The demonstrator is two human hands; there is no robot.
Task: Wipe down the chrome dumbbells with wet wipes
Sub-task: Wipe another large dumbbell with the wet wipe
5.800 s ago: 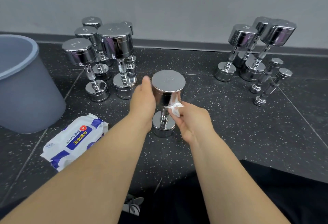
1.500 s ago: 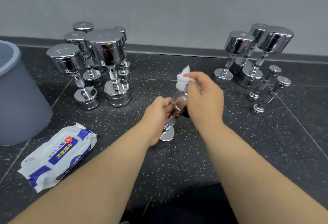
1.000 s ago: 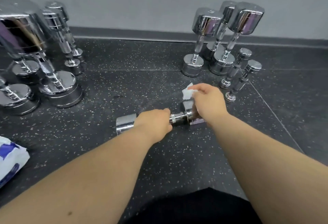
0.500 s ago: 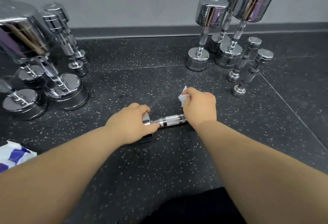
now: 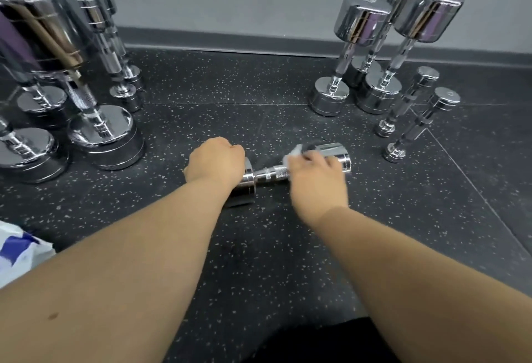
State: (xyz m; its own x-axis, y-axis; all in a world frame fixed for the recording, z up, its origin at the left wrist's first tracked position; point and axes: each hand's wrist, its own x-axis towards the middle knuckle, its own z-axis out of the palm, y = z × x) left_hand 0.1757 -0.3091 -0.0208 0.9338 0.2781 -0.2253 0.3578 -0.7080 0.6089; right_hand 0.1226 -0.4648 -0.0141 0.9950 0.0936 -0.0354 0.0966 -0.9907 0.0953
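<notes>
A chrome dumbbell lies on its side on the black speckled floor, in the middle of the head view. My left hand grips its left head from above, fingers curled over it. My right hand holds a crumpled white wet wipe against the dumbbell where the handle meets the right head. The right hand is motion-blurred. The knurled handle shows between my two hands.
Several chrome dumbbells stand upright at the left, and several more at the right near the grey wall. Two small dumbbells stand at the far right. A wet-wipe pack lies at the left edge.
The dumbbell was tipped from upright onto its side. My left hand moved from the handle to the left head. My right hand with the wipe slid along the handle toward the right head.
</notes>
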